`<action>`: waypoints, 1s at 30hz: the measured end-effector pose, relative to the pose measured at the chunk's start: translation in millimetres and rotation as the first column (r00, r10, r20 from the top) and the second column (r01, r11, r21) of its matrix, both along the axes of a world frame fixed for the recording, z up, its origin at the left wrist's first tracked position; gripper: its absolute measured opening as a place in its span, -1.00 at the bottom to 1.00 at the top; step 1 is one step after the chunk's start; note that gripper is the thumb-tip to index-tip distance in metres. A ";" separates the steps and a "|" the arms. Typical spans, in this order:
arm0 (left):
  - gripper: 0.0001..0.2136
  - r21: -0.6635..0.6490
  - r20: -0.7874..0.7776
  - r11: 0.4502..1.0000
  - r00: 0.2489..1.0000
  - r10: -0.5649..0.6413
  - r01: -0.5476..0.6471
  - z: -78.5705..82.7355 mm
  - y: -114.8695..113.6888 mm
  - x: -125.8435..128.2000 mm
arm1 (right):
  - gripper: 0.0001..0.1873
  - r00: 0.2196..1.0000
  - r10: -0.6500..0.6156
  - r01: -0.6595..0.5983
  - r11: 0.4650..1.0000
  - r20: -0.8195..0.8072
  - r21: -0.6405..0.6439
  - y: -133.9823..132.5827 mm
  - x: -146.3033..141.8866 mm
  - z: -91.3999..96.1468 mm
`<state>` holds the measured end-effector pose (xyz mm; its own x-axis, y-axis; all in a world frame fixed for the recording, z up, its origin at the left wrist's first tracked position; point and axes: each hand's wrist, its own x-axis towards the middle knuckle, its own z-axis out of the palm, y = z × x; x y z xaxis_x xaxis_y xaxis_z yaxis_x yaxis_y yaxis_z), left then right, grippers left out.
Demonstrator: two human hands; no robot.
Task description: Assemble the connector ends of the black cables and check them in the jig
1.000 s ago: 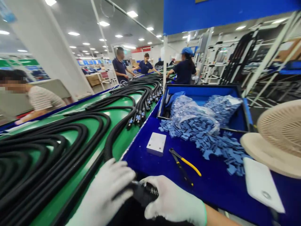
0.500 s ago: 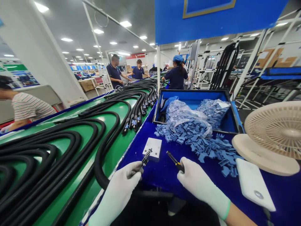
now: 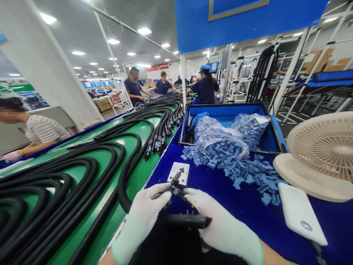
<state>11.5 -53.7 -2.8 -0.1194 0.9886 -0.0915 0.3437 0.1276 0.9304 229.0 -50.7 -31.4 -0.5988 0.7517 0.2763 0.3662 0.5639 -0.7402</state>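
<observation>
Fingers (image 3: 161, 194) of the gloved left hand (image 3: 140, 221) closed around a black cable connector (image 3: 175, 181), its long axis angled far and to the right, ribbed tip out over a white square block (image 3: 184, 177) on the blue counter (image 3: 234, 198). Gloved right hand (image 3: 223, 226) just beside it, against a dark shaft (image 3: 183, 192); whether those fingers grip anything, impossible to tell.

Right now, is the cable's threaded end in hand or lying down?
In hand: the left hand holds the threaded end up over the white block.
</observation>
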 end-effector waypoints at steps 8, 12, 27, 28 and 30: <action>-0.74 0.012 -0.049 1.000 0.999 -0.008 0.009 -12.4 -0.9 -2.2 | -0.34 0.998 0.004 -0.003 1.000 0.056 -0.011 -1.8 2.9 -5.1; -0.76 0.023 -0.062 0.998 0.997 -0.055 0.056 -12.4 -2.8 -3.0 | -0.51 0.995 -0.049 0.054 0.997 0.085 -0.056 -2.6 1.5 -8.1; -0.63 0.130 -0.126 0.927 0.933 -0.337 0.352 0.4 29.4 11.9 | -0.57 0.985 -0.163 0.171 0.973 0.065 -0.157 1.3 4.5 -7.9; -0.62 0.133 -0.143 0.930 0.935 -0.325 0.344 -1.3 28.7 13.7 | -0.57 0.989 -0.139 0.146 0.978 0.059 -0.149 2.1 5.6 -8.0; -0.64 0.147 -0.175 0.942 0.945 -0.277 0.303 -5.8 26.6 17.2 | -0.69 0.985 -0.103 0.126 0.978 0.136 -0.168 4.8 5.8 -10.7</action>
